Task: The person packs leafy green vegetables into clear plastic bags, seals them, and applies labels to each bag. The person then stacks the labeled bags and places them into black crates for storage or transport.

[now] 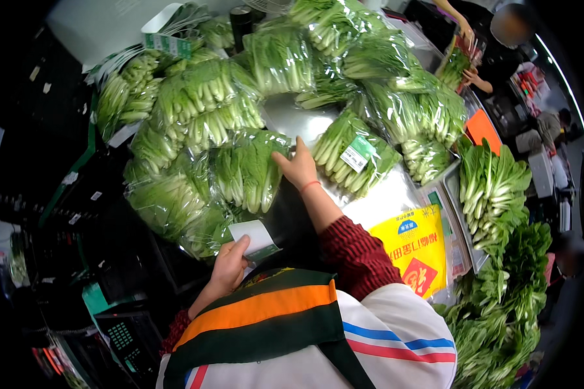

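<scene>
My left hand pinches a stack of white and green labels between thumb and fingers, close to my body. Stretched out over the metal table, my right hand has its thumb and forefinger apart and holds nothing. Its thumb is by the edge of a clear bag of leafy greens; I cannot tell if they touch. Just right of that hand lies another bagged bunch of greens, with a green and white label stuck on top.
Bagged greens are heaped around the table's left and far sides. A yellow printed bag lies at the right. Beyond it are loose leafy greens and an orange sheet. At the far right, a co-worker's hands handle a bunch of greens.
</scene>
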The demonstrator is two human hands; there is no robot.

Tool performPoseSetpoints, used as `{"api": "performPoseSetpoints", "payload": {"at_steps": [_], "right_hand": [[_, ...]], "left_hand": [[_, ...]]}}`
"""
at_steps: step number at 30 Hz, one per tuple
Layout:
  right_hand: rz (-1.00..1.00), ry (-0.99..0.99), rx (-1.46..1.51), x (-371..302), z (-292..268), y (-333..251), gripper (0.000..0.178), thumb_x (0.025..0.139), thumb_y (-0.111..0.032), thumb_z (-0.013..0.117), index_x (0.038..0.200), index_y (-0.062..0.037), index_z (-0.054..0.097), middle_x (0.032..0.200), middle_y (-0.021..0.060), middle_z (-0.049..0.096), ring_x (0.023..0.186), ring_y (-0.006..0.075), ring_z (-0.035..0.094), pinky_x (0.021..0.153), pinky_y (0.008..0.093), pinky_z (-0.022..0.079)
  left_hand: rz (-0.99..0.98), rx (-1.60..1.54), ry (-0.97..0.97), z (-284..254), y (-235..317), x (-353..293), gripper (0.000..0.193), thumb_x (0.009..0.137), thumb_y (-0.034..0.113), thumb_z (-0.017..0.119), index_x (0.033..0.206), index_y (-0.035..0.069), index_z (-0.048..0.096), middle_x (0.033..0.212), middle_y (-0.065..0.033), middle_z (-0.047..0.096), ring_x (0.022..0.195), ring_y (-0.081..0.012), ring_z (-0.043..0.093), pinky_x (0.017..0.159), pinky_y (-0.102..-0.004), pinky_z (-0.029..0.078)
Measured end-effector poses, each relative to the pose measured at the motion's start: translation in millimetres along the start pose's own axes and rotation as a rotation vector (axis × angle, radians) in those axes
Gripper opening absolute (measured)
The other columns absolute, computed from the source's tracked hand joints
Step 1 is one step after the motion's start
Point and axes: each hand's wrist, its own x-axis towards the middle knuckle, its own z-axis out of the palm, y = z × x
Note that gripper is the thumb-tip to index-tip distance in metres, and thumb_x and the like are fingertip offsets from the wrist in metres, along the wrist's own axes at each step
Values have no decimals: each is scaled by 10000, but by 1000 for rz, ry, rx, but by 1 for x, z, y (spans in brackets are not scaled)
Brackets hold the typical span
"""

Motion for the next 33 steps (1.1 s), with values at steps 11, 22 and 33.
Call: {"api": "performPoseSetpoints", "payload": {"at_steps": [11, 22, 33], "right_hand": [[-472, 258, -204, 22, -68, -16, 318, 736, -63, 643, 1039, -20, 555, 962, 161, 567, 874, 281, 548, 751, 354, 455], [-1169, -441, -89, -105, -36, -61, 246, 666, -140, 681, 888, -75, 595, 787, 54, 560, 689, 208, 569, 587, 321, 465], [-619, -865, 268, -61, -24, -69, 287, 764, -158, 687, 998, -18, 597, 936, 130, 576, 808, 239, 598, 689, 316, 491]], "left_hand": [[82, -168, 214, -18, 4, -2, 300, 915, 228, 508, 1005, -52, 570, 915, -98, 624, 751, -157, 585, 621, -265, 445], [-10, -296, 284, -32, -3, 24, 262, 902, 202, 514, 1006, -38, 533, 914, -126, 600, 744, -203, 586, 639, -312, 468], [138, -351, 297, -35, 6, 13, 324, 923, 239, 478, 1052, -56, 516, 996, -157, 583, 889, -257, 591, 775, -383, 481]]}}
